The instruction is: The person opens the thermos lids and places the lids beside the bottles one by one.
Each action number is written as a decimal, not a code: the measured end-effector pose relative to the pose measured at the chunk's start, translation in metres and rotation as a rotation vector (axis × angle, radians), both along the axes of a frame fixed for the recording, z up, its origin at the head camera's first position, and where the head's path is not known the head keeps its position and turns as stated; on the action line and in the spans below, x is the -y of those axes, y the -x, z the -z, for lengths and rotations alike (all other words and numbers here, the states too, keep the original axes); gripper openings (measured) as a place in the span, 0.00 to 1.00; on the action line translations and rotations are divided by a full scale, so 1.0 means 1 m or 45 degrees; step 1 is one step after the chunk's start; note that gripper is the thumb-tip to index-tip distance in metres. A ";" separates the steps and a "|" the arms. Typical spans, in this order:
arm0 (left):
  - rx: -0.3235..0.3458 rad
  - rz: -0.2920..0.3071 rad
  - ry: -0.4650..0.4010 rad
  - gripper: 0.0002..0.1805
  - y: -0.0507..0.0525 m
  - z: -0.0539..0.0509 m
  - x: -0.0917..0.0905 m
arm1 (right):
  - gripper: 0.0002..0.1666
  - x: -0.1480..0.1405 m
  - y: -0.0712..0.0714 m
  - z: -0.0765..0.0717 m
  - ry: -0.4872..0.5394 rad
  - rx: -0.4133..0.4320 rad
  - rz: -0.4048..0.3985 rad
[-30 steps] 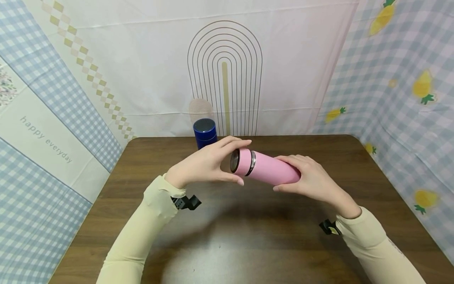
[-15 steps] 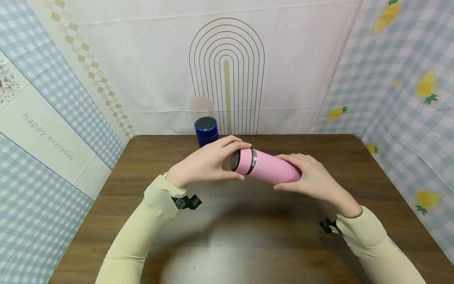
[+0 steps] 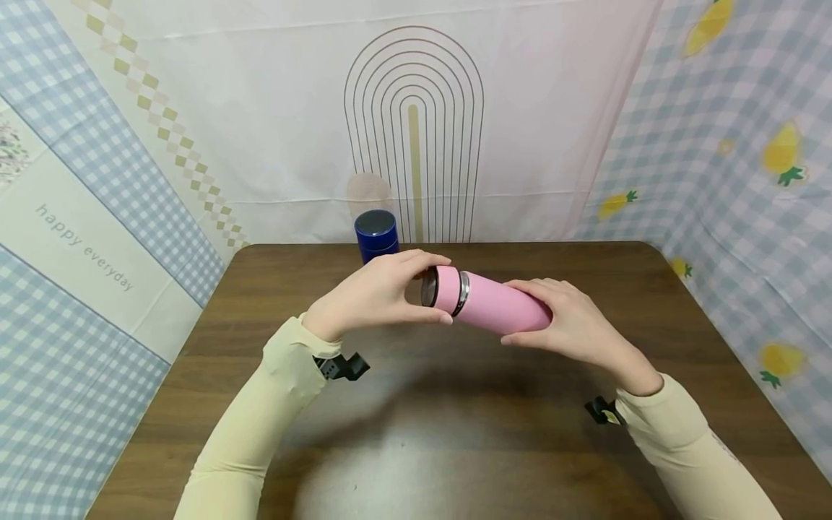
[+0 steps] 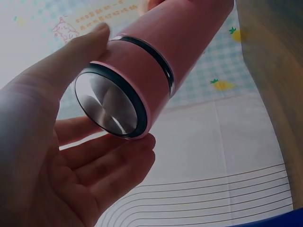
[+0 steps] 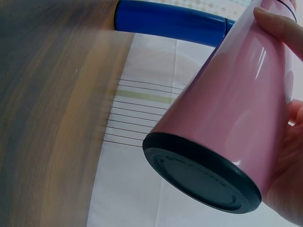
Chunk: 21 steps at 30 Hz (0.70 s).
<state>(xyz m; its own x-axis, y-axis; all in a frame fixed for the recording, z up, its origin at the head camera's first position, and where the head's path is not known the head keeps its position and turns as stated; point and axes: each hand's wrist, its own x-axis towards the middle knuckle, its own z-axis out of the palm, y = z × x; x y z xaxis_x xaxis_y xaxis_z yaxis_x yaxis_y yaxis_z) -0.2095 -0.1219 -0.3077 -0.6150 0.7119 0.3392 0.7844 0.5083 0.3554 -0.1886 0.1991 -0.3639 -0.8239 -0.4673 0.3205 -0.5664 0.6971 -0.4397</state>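
Observation:
A pink thermos (image 3: pixel 500 303) is held tilted above the table, its lid pointing left and its black base toward the right. My right hand (image 3: pixel 572 318) grips the body near the base, seen close up in the right wrist view around the pink body (image 5: pixel 222 109). At the other end, my left hand (image 3: pixel 380 292) holds the pink lid (image 3: pixel 446 289) between thumb and fingers. The left wrist view shows the lid's round metal top (image 4: pixel 106 104), the thumb on one side and the fingertips at the opposite edge. A silver ring (image 3: pixel 463 292) separates lid from body.
Behind my left hand, a dark blue thermos (image 3: pixel 377 235) stands upright near the back edge of the brown wooden table (image 3: pixel 416 462). A patterned cloth (image 3: pixel 533 130) hangs behind the table and along its sides.
My left thumb and fingers have come in from beside the lid and now lie against it. The right hand keeps its grip, and the thermos has barely moved.

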 end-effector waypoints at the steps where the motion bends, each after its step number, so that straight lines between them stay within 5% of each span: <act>1: 0.006 -0.012 0.000 0.38 0.000 0.000 0.000 | 0.45 0.000 0.000 0.000 0.002 -0.002 0.000; 10: 0.087 -0.073 0.016 0.29 0.001 -0.003 0.002 | 0.44 0.002 -0.001 0.000 0.015 -0.045 -0.035; 17: 0.082 -0.003 0.062 0.46 0.000 -0.003 0.006 | 0.44 0.002 -0.002 0.001 0.022 -0.021 -0.018; 21: 0.003 0.117 0.022 0.48 -0.001 -0.003 0.008 | 0.45 0.003 -0.003 0.002 0.034 -0.032 -0.019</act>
<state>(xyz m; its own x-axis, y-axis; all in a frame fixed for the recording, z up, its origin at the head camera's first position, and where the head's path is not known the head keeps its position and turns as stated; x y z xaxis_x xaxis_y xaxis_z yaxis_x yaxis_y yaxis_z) -0.2081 -0.1300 -0.3047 -0.5475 0.7711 0.3250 0.8272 0.4401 0.3493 -0.1855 0.1966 -0.3659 -0.8085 -0.4705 0.3534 -0.5876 0.6767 -0.4436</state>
